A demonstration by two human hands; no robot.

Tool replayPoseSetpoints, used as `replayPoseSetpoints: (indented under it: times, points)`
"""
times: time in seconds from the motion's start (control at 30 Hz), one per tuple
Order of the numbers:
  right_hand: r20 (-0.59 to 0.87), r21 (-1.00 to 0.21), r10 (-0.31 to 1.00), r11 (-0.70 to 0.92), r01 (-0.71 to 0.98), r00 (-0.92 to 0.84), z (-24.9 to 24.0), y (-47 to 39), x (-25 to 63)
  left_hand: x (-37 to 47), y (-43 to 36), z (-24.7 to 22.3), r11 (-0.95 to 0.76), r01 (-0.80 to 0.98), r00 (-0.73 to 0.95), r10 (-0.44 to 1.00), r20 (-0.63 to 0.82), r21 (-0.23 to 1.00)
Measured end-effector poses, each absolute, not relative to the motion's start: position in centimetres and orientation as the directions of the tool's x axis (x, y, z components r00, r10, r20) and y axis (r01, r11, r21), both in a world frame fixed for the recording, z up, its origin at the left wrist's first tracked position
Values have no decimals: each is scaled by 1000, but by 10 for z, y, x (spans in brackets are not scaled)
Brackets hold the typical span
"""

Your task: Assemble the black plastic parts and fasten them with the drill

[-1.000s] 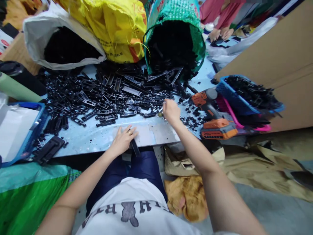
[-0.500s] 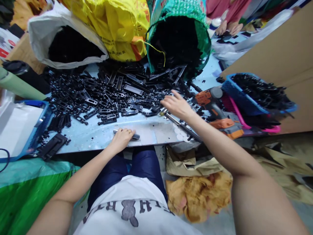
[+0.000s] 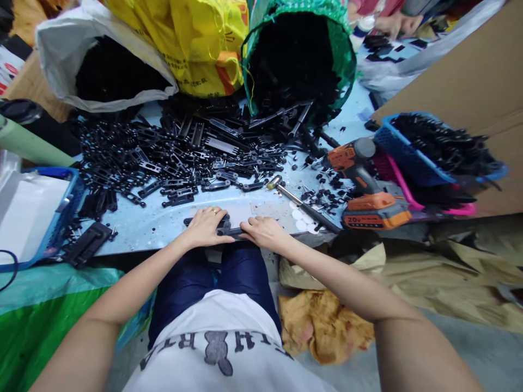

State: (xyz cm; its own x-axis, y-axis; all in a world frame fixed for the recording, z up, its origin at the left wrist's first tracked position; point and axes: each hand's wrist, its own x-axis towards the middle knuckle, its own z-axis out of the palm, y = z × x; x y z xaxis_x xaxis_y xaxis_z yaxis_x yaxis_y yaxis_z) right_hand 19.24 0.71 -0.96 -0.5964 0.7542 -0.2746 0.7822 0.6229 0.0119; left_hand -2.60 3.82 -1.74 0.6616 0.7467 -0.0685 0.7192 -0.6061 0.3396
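Observation:
At the front edge of the table, my left hand [image 3: 206, 226] is closed over a slim black bracket [image 3: 188, 221] lying flat; its ends show past the fingers. Beside it, my right hand [image 3: 263, 231] has its fingers curled round a small dark piece [image 3: 236, 232] that points toward the left thumb. Whether this piece touches the bracket is hidden by the fingers. Right of my hands lies a hammer [image 3: 302, 204], its head to the upper left. A heap of black brackets and loose screws [image 3: 163, 158] spreads just beyond.
An orange and black cordless driver [image 3: 363, 185] lies at right, near a blue basket [image 3: 412, 158] of black parts. White [image 3: 53, 60], yellow [image 3: 192, 49] and green [image 3: 347, 71] sacks stand behind. A blue tray [image 3: 61, 218] is at left. Another person's hands [image 3: 398, 26] show at top right.
My right hand has come back from over the heap near the hammer to beside my left hand, bringing a small dark piece. The left hand stays on the bracket, with its thumb now out.

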Motion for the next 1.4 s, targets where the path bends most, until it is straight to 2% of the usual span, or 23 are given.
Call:
replayPoseSetpoints:
  times: [0.13,0.3,0.47,0.57,0.7,0.87,0.97,1.03,1.1,1.23,1.33,1.4]
  points:
    - [-250,10,777,599,801,-578,-4,0,190,-26,37,-22,-638,701,672,741,4,319]
    - [-132,64,815,576,815,-565,7,-5,182,-32,36,-31,-610,696,625,774,98,379]
    - [-71,109,790,613,783,-609,15,0,180,-38,35,-35,-650,643,627,750,210,405]
    - [-60,127,751,659,742,-657,18,6,181,-37,36,-36,-683,602,654,719,236,413]
    - [-58,136,768,639,758,-637,23,11,180,-36,38,-37,-656,622,613,748,255,428]
    - [-92,98,743,669,737,-663,16,20,190,-31,39,-35,-637,641,645,750,149,428]
    - [-38,48,750,661,749,-660,-3,28,205,-19,62,-27,-633,646,648,750,133,426]
    - [6,6,748,664,748,-664,-16,32,214,-7,94,-20,-573,706,545,815,197,415]
    - [20,-20,753,658,753,-658,-24,31,219,9,134,-14,-426,814,363,904,227,395]
    - [2,-71,772,634,770,-636,-27,31,218,41,203,-7,-163,923,155,987,52,348]
    - [40,-122,854,520,846,-519,-21,52,223,56,225,-9,-142,925,167,985,-41,352]
    - [68,-109,946,324,940,-318,-16,81,233,59,228,-11,-170,918,198,979,-43,359]
